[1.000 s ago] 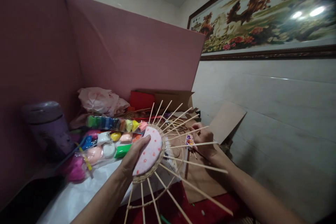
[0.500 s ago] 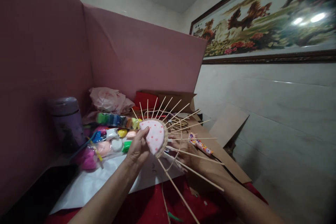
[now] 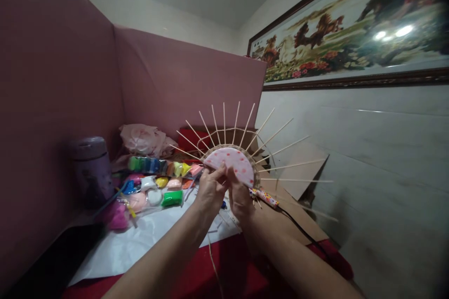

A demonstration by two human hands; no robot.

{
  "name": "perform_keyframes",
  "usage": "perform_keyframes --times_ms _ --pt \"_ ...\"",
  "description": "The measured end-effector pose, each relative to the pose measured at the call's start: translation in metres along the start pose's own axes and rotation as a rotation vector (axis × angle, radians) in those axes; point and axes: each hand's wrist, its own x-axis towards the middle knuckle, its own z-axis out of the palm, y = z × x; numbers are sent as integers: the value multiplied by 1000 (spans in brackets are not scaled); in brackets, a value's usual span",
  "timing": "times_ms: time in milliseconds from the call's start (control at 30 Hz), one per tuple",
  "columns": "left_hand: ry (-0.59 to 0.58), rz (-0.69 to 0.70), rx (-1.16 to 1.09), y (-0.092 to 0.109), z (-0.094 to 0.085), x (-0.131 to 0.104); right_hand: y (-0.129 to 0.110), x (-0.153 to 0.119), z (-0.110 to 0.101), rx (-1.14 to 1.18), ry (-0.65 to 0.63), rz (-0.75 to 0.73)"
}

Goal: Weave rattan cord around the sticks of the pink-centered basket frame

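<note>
A pink half-round piece with red dots (image 3: 233, 159) has a woven cord edge and thin wooden sticks (image 3: 224, 124) fanning out from its curve. My left hand (image 3: 211, 187) pinches its lower left part. Close beside it, my right hand (image 3: 240, 194) grips the lower edge, fingertips nearly touching those of my left hand. A loop of twine (image 3: 235, 129) crosses the sticks, and a loose strand (image 3: 213, 261) hangs below the hands.
Bagged coloured clay (image 3: 171, 198) and a purple bottle (image 3: 91, 168) are at the left. White paper (image 3: 140, 247) covers part of the red cloth (image 3: 231, 266). A flower-patterned handle with a black cord (image 3: 267, 197) lies on cardboard (image 3: 298, 219) at the right.
The dotted piece has turned so its curve faces up, and it has shifted right. My right hand has come from behind the sticks to the lower edge. The view has tilted up slightly.
</note>
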Motion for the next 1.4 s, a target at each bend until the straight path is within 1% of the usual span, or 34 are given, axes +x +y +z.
perform_keyframes --times_ms 67,100,133,167,233,300,367,400,433,467,533,567,600,633,700,767,900,1067,1167,1233,1400 --pt "-40 5 180 -2 -4 -1 -6 9 6 96 46 45" --pt "-36 12 287 -1 -10 0 -9 13 8 148 62 72" --pt "38 43 383 1 -17 1 -13 19 7 195 70 94" --pt "106 108 455 4 -26 2 -17 24 7 234 70 115" --pt "184 190 472 11 -43 8 -23 34 4 291 45 154" --pt "264 274 472 20 -57 14 -26 41 0 337 11 208" --pt "306 345 463 29 -64 20 -23 44 -3 371 -14 255" --pt "291 365 455 33 -65 22 -21 44 -5 385 -20 269" --pt "240 361 440 36 -64 24 -17 43 -7 398 -23 279" --pt "160 339 411 39 -62 24 -14 42 -9 409 -23 287" --pt "-30 232 339 42 -58 23 -6 37 -14 424 -20 299" --pt "-94 189 306 43 -57 22 -2 35 -18 427 -19 307" --pt "-124 151 281 43 -56 20 1 33 -21 428 -17 315" --pt "-127 112 267 43 -56 18 4 32 -25 428 -15 325" --pt "-82 52 267 42 -58 14 9 30 -32 423 -9 338" --pt "-35 22 283 41 -64 11 12 29 -37 419 5 340" --pt "42 17 324 39 -77 11 15 32 -45 412 35 334" --pt "157 16 332 38 -88 15 19 36 -52 408 55 316" --pt "187 -8 253 38 -96 19 20 38 -57 410 68 294" --pt "186 -22 198 39 -101 22 20 40 -58 413 76 285" --pt "206 -45 200 42 -106 24 20 42 -60 424 98 270"
